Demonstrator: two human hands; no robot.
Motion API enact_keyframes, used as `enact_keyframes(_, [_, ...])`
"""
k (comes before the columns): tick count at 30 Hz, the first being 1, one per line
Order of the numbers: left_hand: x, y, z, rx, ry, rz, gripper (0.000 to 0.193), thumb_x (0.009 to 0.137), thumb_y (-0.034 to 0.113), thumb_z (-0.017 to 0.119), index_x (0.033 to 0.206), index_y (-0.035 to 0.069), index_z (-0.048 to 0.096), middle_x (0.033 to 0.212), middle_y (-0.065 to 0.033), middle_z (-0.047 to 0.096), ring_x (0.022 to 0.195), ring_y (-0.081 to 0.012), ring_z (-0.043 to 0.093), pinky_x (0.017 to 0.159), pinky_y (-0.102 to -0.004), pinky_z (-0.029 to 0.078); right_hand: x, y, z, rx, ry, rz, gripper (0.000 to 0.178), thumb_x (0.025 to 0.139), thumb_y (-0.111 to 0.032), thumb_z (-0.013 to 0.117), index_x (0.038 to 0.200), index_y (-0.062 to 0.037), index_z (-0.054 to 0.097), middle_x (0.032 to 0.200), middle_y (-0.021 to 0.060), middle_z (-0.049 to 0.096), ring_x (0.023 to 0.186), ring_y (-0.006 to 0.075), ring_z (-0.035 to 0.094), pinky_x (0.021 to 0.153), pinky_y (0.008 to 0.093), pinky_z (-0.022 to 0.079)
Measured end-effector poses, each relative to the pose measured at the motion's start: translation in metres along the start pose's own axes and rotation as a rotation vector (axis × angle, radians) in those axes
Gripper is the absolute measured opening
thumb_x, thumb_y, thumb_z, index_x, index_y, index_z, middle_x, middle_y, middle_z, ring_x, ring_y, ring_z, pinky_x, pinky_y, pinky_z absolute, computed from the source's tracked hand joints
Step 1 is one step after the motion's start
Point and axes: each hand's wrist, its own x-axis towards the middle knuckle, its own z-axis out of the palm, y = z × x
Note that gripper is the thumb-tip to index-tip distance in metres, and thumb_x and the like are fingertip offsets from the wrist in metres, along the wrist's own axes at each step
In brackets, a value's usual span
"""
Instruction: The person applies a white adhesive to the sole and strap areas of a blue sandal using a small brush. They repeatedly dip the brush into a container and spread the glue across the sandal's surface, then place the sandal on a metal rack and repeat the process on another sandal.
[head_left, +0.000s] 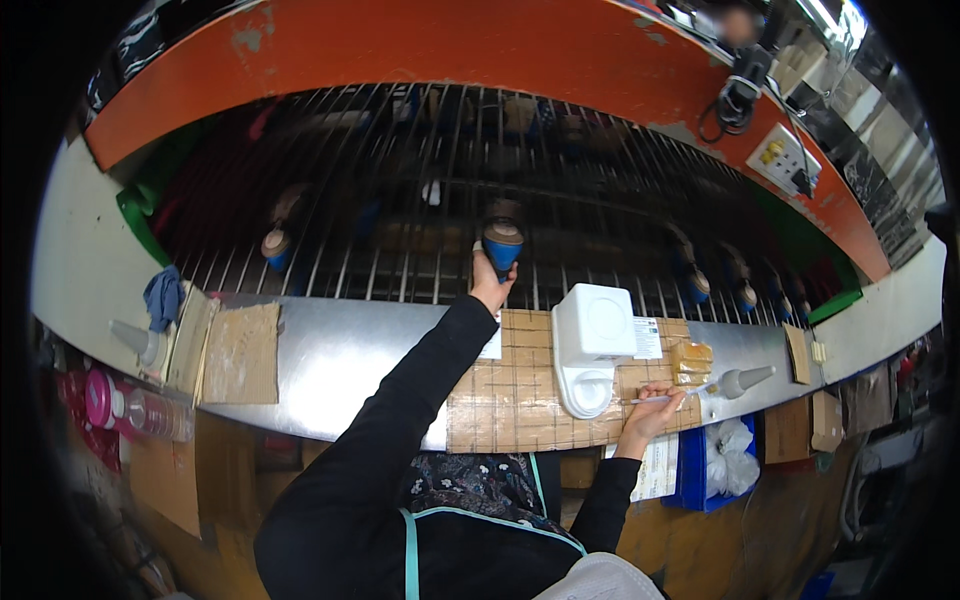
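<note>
My left hand [492,287] reaches up to the metal bars and is closed round the lower end of a blue and tan shoe [503,240]. The shoe's far part fades into the dark above the bars. Low on the right, my right hand [655,408] pinches a thin white brush [660,398], its tip pointing right toward a grey-white cone-shaped nozzle [745,382]. Between my hands stands a white plastic pot with a round cup at its front [592,330], on a cardboard sheet [500,400] taped in a grid.
Similar shoes rest on the bars [420,285], one at the left [276,248] and several at the right [699,287]. Yellowish blocks [691,362] lie beside the cardboard sheet. Cardboard pieces [242,355] and a blue cloth [163,298] are at the left. A blue bin [690,480] holds plastic bags below the bench.
</note>
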Motion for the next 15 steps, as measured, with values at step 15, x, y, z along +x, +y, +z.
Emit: enact_keyframes(15, [-0.0047,-0.0017,0.0015,-0.094,-0.047,-0.037,0.053,0.092,0.062,0.039,0.098,0.012,0.055,0.078,-0.0083,0.057,0.062,-0.0212,0.056,0.044,-0.0277,0.039,0.0006,-0.0025,0.0012,0.026,0.021,-0.016,0.031,0.101,-0.041,0.043,0.084,-0.0146,0.043,0.074,0.0051,0.054,0.066,0.0128,0.047,0.058,0.0245,0.037])
